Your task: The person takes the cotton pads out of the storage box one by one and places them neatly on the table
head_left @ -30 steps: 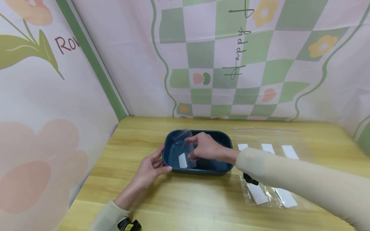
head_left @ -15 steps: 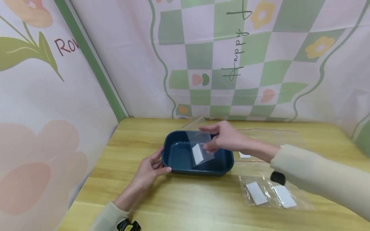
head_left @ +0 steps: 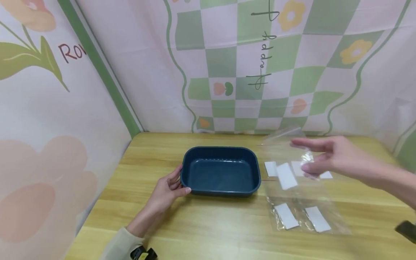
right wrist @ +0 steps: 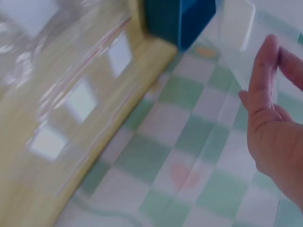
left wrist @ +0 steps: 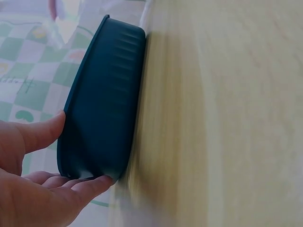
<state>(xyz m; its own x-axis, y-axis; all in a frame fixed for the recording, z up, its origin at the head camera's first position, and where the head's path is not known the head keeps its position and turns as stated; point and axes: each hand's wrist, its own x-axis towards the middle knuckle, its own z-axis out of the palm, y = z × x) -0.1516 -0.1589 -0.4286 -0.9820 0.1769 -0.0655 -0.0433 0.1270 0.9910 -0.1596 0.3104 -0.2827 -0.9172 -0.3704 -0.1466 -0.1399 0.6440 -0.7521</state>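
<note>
My left hand [head_left: 167, 189] grips the left end of a dark blue rectangular plastic box [head_left: 221, 177], thumb on its rim and fingers against the end wall. In the left wrist view the box [left wrist: 104, 99] stands on its base on the wooden table. Nothing lies inside it. To its right, my right hand [head_left: 339, 159] pinches a clear zip bag [head_left: 282, 153] by its side edge, raised over other bags. A white card [head_left: 287, 176] sits in the low corner of that bag. The right wrist view shows thumb and fingertips [right wrist: 269, 47] meeting at the bag's edge.
Several more clear zip bags with white cards lie on the right of the table, a front pair [head_left: 286, 216] and a back row [head_left: 270, 168] partly behind the raised bag. A patterned cloth [head_left: 250, 104] hangs along the table's back edge.
My right hand has lifted the zip bag with its card out of the box and carried it right, over the other bags. The left hand has stayed on the box.
</note>
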